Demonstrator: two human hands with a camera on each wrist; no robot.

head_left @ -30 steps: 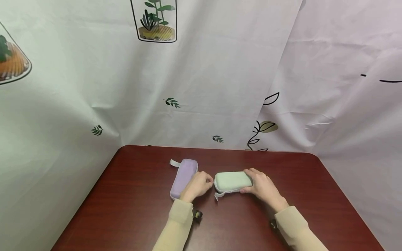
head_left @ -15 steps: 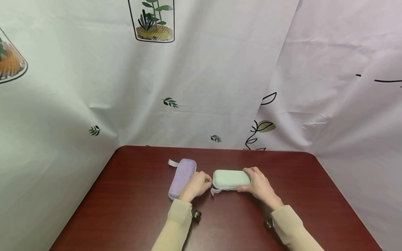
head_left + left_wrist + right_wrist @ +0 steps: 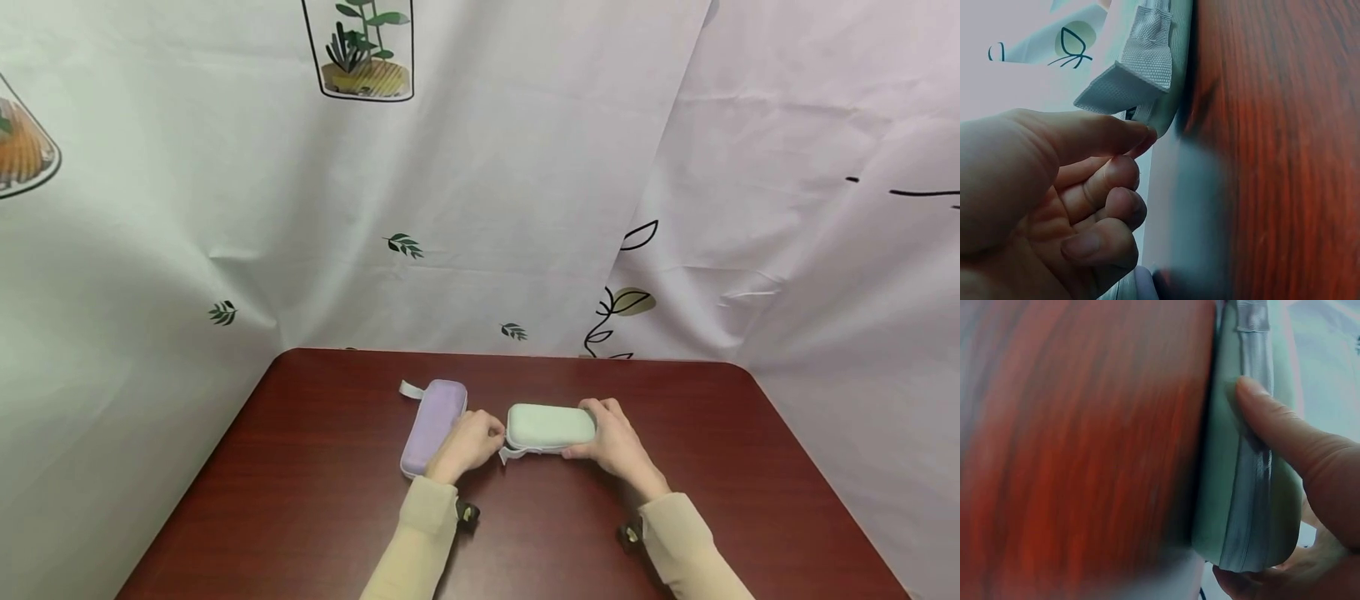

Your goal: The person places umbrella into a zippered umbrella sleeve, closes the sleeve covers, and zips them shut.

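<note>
A mint-green zippered hard case [image 3: 551, 426] lies across the middle of the table, with a short pale fabric strap [image 3: 1132, 69] at its front left corner. My left hand [image 3: 468, 442] is at the case's left end. Thumb and forefinger pinch the zipper pull there, which the fingertips [image 3: 1141, 132] mostly hide, while the other fingers curl below. At the opposite end, my right hand [image 3: 617, 442] grips the case, its thumb [image 3: 1260, 403] along the grey zipper band [image 3: 1250, 494]. A purple hard case [image 3: 435, 427] lies left of my left hand, partly behind it.
The purple case has a pale strap [image 3: 411, 390] sticking out at its far left. Beneath everything is a dark red wood-grain table [image 3: 300, 500] with rounded far corners. White patterned cloth [image 3: 480, 192] hangs behind the table and along its sides.
The green case has turned slightly, its front left corner and strap shifting away from me. My right hand moved with it, a little to the left. My left hand keeps its pinch at the left end.
</note>
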